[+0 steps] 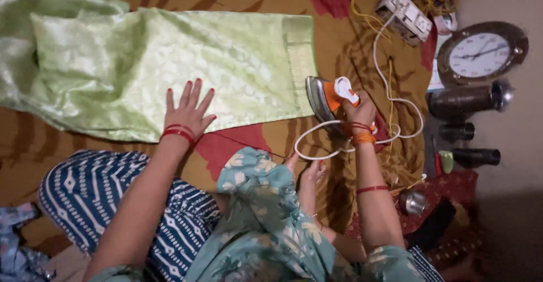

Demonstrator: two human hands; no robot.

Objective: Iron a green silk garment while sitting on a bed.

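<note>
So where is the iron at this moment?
In the head view, the orange and white iron is right of centre, gripped by the right hand, just off the right edge of the light green fabric.

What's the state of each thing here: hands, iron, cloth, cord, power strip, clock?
left hand: flat, fingers spread, pressing on the cloth
right hand: closed on the iron's handle
electric iron: tilted up, soleplate facing the cloth's edge
green cloth: spread flat on the brown sheet, left end bunched
white cord: looped, slack, running to the power strip
power strip: cord plugged in
wall clock: lying face up
</note>
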